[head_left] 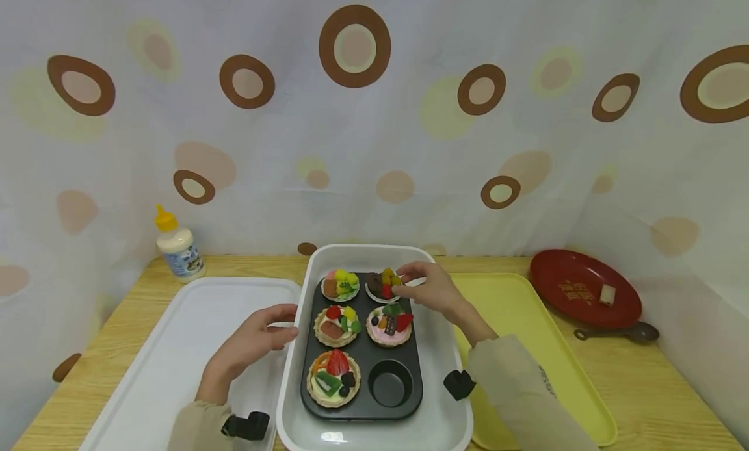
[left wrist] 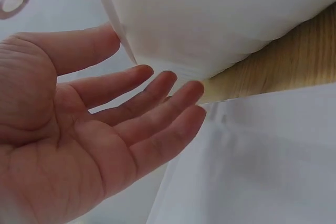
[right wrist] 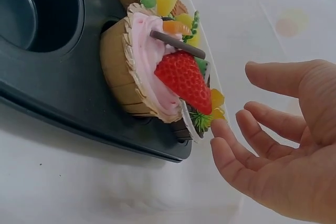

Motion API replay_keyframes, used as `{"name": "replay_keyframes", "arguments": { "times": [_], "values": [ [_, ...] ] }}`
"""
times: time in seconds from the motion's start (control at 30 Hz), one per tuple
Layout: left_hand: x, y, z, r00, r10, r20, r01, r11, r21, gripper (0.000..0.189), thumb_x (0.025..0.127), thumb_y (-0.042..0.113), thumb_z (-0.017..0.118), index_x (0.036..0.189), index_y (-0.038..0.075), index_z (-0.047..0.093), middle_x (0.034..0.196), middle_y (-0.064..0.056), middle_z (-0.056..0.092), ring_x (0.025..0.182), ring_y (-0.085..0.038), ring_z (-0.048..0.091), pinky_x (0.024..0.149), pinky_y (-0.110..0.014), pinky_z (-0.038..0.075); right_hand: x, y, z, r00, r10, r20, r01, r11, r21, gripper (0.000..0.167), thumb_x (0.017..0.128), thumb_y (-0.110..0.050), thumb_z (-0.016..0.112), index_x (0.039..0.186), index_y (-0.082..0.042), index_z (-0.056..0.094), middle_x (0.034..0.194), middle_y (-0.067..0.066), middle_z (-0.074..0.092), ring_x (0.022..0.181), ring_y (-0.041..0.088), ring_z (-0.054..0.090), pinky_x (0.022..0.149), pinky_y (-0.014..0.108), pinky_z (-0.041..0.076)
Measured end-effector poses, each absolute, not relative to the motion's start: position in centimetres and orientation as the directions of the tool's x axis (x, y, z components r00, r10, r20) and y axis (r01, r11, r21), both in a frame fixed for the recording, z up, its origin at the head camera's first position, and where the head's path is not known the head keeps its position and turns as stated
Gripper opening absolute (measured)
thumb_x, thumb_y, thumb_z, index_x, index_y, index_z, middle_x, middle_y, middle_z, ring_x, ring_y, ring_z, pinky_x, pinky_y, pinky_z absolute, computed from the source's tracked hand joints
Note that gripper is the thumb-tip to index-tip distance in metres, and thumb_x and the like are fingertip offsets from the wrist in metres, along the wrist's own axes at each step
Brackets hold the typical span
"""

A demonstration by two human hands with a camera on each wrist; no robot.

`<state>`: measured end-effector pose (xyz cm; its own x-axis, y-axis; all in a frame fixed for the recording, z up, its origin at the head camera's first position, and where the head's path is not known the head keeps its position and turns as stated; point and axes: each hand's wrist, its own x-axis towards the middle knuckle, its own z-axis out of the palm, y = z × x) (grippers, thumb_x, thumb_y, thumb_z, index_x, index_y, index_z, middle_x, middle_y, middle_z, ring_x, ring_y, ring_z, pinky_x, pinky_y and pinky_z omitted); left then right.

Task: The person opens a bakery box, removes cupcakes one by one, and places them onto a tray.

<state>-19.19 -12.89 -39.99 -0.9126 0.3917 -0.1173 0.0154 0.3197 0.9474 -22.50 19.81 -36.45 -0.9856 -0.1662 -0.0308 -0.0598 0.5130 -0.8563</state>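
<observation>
A dark muffin tin point(head_left: 364, 347) lies in a white tub point(head_left: 441, 399). Several fruit-topped tarts sit in its cups. At the tin's far right corner, my right hand point(head_left: 433, 292) is beside a tart with dark topping and yellow fruit point(head_left: 383, 285); its fingers are spread and loosely bent in the right wrist view. Nearer me is a pink-cream tart point(right wrist: 152, 72) with a strawberry and a dark stick. My left hand point(head_left: 251, 344) is at the tub's left wall, fingers relaxed and fingertips right at the white side point(left wrist: 210, 19) in the left wrist view.
Left of the tub lies a white tray point(head_left: 193, 347), with a yellow-capped bottle point(head_left: 180, 249) behind it. On the right are a yellow tray point(head_left: 562, 373), a red plate point(head_left: 576, 275) bearing a small pale block point(head_left: 607, 295), and a dark spoon point(head_left: 620, 333).
</observation>
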Motion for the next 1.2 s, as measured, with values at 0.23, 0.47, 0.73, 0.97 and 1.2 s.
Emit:
{"name": "replay_keyframes", "arguments": {
  "times": [0.23,0.47,0.73,0.97,1.2],
  "values": [
    [-19.7,-13.0,-40.4,-0.876,0.470,-0.107,-0.004,0.214,0.977,0.056,0.094,0.010,0.057,0.140,-0.013,0.035,0.137,-0.032,0.043,0.113,-0.034,0.056,0.084,-0.042,0.054,-23.2,19.9,-36.9,-0.985,-0.164,-0.054,-0.041,0.528,-0.848,0.040,0.086,-0.017,0.071,0.120,0.001,0.061,0.111,0.017,0.061,0.090,0.022,0.060,0.071,0.032,0.053],
    [-19.6,-13.2,-40.3,-0.879,0.464,-0.110,-0.020,0.194,0.981,0.055,0.094,0.008,0.056,0.139,-0.015,0.034,0.135,-0.033,0.044,0.111,-0.032,0.057,0.084,-0.043,0.054,-23.9,19.9,-37.0,-0.984,-0.144,-0.107,0.016,0.524,-0.851,0.046,0.084,-0.015,0.072,0.124,0.003,0.058,0.121,0.021,0.056,0.102,0.029,0.057,0.081,0.038,0.053],
    [-19.7,-12.9,-40.5,-0.885,0.449,-0.119,-0.031,0.199,0.980,0.054,0.095,0.008,0.055,0.139,-0.015,0.035,0.135,-0.033,0.044,0.110,-0.031,0.058,0.084,-0.043,0.054,-24.6,19.6,-37.3,-0.983,-0.119,-0.141,0.056,0.536,-0.842,0.046,0.083,-0.016,0.074,0.123,0.002,0.058,0.120,0.020,0.057,0.103,0.030,0.056,0.078,0.035,0.053],
    [-19.6,-12.8,-40.6,-0.888,0.445,-0.114,-0.023,0.204,0.979,0.053,0.095,0.008,0.055,0.139,-0.014,0.035,0.135,-0.032,0.044,0.111,-0.033,0.057,0.083,-0.042,0.054,-25.2,18.9,-37.7,-0.984,-0.103,-0.145,0.064,0.557,-0.828,0.050,0.080,-0.015,0.076,0.123,0.004,0.056,0.122,0.022,0.055,0.109,0.033,0.053,0.084,0.041,0.051],
    [-19.7,-12.7,-40.5,-0.887,0.450,-0.106,-0.012,0.206,0.978,0.053,0.095,0.009,0.055,0.139,-0.014,0.036,0.136,-0.032,0.044,0.110,-0.033,0.058,0.083,-0.042,0.054,-25.8,18.3,-38.3,-0.983,-0.104,-0.153,0.060,0.602,-0.796,0.059,0.077,-0.017,0.079,0.125,0.006,0.054,0.125,0.023,0.054,0.110,0.034,0.052,0.092,0.046,0.047]
  ]
}}
